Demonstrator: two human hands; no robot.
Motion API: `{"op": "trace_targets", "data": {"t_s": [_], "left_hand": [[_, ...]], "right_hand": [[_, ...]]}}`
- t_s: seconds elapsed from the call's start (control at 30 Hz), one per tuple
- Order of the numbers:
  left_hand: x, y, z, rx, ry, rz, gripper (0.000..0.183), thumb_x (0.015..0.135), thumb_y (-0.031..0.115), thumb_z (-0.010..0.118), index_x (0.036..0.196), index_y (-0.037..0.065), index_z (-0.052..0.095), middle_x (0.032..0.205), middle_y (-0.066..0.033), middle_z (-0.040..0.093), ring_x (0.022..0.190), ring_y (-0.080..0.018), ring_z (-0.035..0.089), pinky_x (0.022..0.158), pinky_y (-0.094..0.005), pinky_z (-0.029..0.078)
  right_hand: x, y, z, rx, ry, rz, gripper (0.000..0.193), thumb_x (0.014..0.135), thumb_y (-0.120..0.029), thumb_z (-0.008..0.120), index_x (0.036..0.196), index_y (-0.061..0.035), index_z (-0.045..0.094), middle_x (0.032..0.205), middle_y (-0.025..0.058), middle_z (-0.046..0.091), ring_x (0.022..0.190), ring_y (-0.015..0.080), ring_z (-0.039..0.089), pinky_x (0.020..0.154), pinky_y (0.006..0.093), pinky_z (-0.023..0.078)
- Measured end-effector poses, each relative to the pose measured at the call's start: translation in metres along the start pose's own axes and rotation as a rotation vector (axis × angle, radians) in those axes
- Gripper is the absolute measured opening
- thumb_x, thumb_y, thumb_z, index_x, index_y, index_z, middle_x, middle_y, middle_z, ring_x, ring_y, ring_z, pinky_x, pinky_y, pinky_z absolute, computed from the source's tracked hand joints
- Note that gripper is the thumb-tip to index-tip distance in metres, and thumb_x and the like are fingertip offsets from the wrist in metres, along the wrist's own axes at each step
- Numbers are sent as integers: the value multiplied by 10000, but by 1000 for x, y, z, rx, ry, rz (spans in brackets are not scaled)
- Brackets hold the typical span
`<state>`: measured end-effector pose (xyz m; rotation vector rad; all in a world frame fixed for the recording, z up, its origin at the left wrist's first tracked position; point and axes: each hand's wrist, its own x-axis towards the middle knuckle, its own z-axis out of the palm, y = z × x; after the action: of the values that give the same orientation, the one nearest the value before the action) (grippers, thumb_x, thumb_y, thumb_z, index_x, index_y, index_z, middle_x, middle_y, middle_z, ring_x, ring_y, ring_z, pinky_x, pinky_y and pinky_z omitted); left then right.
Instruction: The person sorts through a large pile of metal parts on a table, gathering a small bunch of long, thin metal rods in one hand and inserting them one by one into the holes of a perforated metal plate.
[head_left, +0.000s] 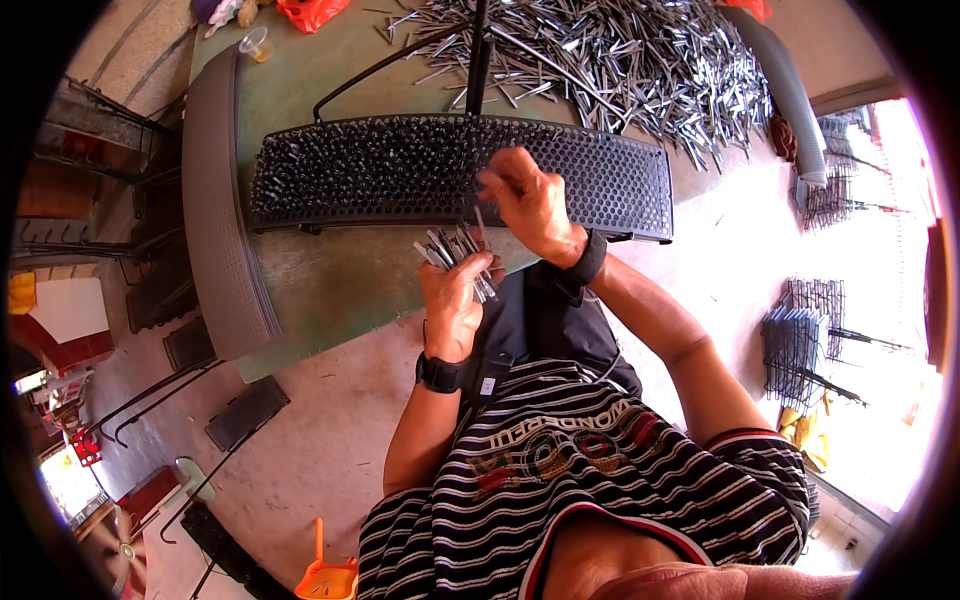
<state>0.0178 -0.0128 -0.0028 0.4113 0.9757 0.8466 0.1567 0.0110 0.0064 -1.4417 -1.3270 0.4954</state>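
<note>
My left hand [453, 300] is closed round a bunch of thin silvery metal strips [455, 243], just in front of the table edge. Over the near side of a long black perforated rack [610, 185] is my right hand [540, 210], its fingers curled together. Whether a strip is between those fingertips is hidden and slightly blurred. Many small upright pieces stand in the rack's holes from its left end to about the middle; the holes to the right show as bare round openings.
A large pile of loose metal strips [660, 70] covers the table's far right. Stacked grey curved panels [215, 210] lie at the left, near a clear plastic cup [257, 45]. Dark rods rise from the rack's far side. An orange dustpan [325, 580] is on the floor.
</note>
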Motion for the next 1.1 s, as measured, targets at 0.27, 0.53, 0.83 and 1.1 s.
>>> {"op": "trace_targets", "data": {"t_s": [0.27, 0.53, 0.83, 1.1], "left_hand": [[-11, 6, -6, 27, 41, -19, 188, 763, -65, 616, 943, -13, 595, 806, -84, 617, 645, -216, 638, 515, -326, 543], [-13, 9, 9, 39, -40, 28, 237, 766, -62, 619, 994, -5, 593, 802, -95, 619, 637, -214, 635, 544, -331, 548], [-11, 7, -4, 18, 7, 85, 230, 777, -68, 589, 1004, -43, 573, 815, -109, 615, 636, -222, 631, 544, -340, 551], [-14, 11, 0, -4, 59, 62, 187, 751, -68, 620, 926, -8, 594, 810, -85, 625, 618, -208, 636, 488, -309, 515]], "right_hand": [[3, -8, -11, -478, -44, -401, 113, 751, -134, 698, 796, -45, 645, 671, 85, 598, 525, 231, 583, 459, 312, 460], [-2, -30, -28, 127, -123, 315, 76, 833, -49, 614, 840, 27, 615, 680, 47, 644, 550, 72, 597, 499, 207, 475], [-4, -10, 0, -61, -36, -55, 78, 823, 30, 594, 884, 3, 553, 752, 87, 653, 691, 151, 678, 564, 240, 522], [1, -10, -8, -483, -242, -439, 127, 727, -51, 649, 843, -44, 596, 738, 86, 587, 679, 277, 599, 532, 357, 470]]}}
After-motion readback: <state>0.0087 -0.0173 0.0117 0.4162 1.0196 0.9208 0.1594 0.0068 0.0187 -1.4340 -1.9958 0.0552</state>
